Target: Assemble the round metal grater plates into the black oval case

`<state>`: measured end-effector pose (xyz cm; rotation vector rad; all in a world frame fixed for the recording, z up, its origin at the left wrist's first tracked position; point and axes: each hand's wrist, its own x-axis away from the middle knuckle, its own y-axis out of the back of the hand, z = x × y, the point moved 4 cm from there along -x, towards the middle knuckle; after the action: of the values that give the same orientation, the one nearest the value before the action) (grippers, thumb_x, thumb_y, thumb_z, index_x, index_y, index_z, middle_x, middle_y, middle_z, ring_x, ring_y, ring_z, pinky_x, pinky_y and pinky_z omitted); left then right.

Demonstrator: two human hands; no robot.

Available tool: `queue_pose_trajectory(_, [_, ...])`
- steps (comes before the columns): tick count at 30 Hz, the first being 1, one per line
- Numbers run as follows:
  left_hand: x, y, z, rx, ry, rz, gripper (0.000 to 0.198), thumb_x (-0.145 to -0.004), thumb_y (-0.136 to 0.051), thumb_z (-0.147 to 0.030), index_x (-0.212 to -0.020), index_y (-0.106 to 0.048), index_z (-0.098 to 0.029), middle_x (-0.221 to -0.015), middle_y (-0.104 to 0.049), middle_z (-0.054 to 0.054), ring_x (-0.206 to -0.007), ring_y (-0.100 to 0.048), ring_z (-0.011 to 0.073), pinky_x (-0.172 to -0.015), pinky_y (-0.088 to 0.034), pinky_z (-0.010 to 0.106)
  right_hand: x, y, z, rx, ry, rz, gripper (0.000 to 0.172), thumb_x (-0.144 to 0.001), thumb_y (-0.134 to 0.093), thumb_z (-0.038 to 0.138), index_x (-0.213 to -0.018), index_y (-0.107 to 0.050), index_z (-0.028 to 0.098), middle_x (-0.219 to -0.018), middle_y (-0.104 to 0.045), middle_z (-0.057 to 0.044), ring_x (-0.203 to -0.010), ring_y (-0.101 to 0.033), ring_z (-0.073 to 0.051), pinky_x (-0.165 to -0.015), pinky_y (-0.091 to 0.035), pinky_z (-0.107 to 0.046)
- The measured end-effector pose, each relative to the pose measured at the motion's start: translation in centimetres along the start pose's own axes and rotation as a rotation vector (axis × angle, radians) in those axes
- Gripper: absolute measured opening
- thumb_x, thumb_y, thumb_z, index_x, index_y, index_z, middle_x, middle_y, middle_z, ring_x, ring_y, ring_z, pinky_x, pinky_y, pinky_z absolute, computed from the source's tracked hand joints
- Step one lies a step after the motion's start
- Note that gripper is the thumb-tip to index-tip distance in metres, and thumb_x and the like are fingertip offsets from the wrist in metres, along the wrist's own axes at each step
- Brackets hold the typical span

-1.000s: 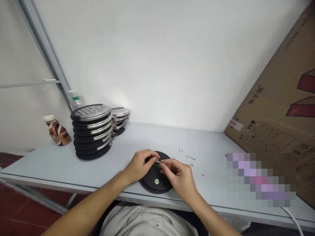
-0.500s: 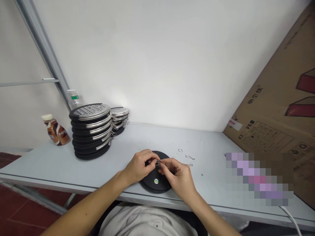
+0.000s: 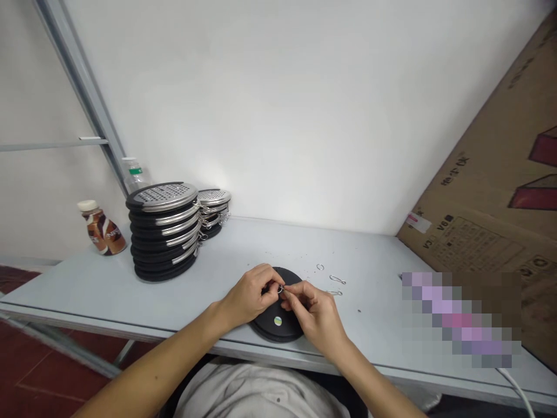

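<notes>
While two hands (image 3: 249,293) (image 3: 321,316) pinch apparently one small ring (image 3: 279,289) over one black disc (image 3: 277,332), three wire pieces (image 3: 337,280) lie nearby.

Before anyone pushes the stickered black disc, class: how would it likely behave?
The black disc lies flat and low, so it would probably slide rather than tip. Its round outline suggests it might roll if stood on edge. Near the front edge of the table, it could overhang if pulled closer.
</notes>
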<state>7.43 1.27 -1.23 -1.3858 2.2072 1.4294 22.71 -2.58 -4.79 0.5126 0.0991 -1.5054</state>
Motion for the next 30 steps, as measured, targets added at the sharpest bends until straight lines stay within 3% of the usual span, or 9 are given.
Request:
queue_pose_trajectory(7, [0.01,0.18,0.17,0.043,0.05,-0.037,0.016,-0.093,-0.052,-0.016,-0.1,-0.065,-0.017,-0.089,-0.065,0.005,-0.084,-0.061,0.0155,-0.077,-0.047,0.027,-0.08,0.2,0.01,-0.031,-0.035,-0.044,0.014,-0.09,-0.06,0.032,-0.088,-0.065,0.019,-0.077,-0.072,-0.004,-0.069,-0.07,-0.017,-0.065,-0.054,-0.027])
queue_pose_trajectory(14, [-0.28,0.63,0.58,0.134,0.154,-0.061,0.013,-0.092,-0.057,-0.026,-0.087,-0.065,-0.017,-0.084,-0.066,0.002,-0.079,-0.061,0.0149,-0.075,-0.047,0.027,-0.21,0.64,-0.01,-0.013,-0.024,-0.146,0.013,-0.087,-0.064,0.033,-0.087,-0.066,0.02,-0.079,-0.074,-0.005,-0.072,-0.071,-0.02,-0.07,-0.056,-0.031])
queue_pose_trajectory(20, [-0.09,0.52,0.58,0.194,0.215,-0.046,0.012,-0.091,-0.059,-0.026,-0.088,-0.067,-0.018,-0.083,-0.07,0.001,-0.077,-0.064,0.0142,-0.075,-0.049,0.025,-0.27,0.51,-0.03,-0.026,-0.002,-0.099,0.013,-0.089,-0.061,0.031,-0.092,-0.067,0.02,-0.086,-0.074,-0.005,-0.079,-0.071,-0.02,-0.075,-0.057,-0.032])
queue_pose_trajectory(27, [-0.12,0.39,0.36,0.16,0.174,-0.047,0.011,-0.092,-0.057,-0.024,-0.089,-0.066,-0.018,-0.084,-0.069,0.001,-0.079,-0.063,0.014,-0.077,-0.048,0.026,-0.38,0.19,0.53,0.133,0.037,-0.032,0.022,-0.095,-0.051,0.029,-0.111,-0.062,0.021,-0.084,-0.072,-0.004,-0.069,-0.067,-0.016,-0.069,-0.054,-0.03])
queue_pose_trajectory(30, [-0.17,0.41,0.57,0.156,0.196,-0.071,0.01,-0.092,-0.057,-0.024,-0.088,-0.065,-0.018,-0.082,-0.067,0.0,-0.077,-0.062,0.0132,-0.075,-0.047,0.025,-0.32,0.21,0.61,0.148,0.032,-0.04,0.015,-0.094,-0.052,0.028,-0.101,-0.063,0.021,-0.082,-0.071,-0.003,-0.071,-0.067,-0.017,-0.068,-0.052,-0.029])
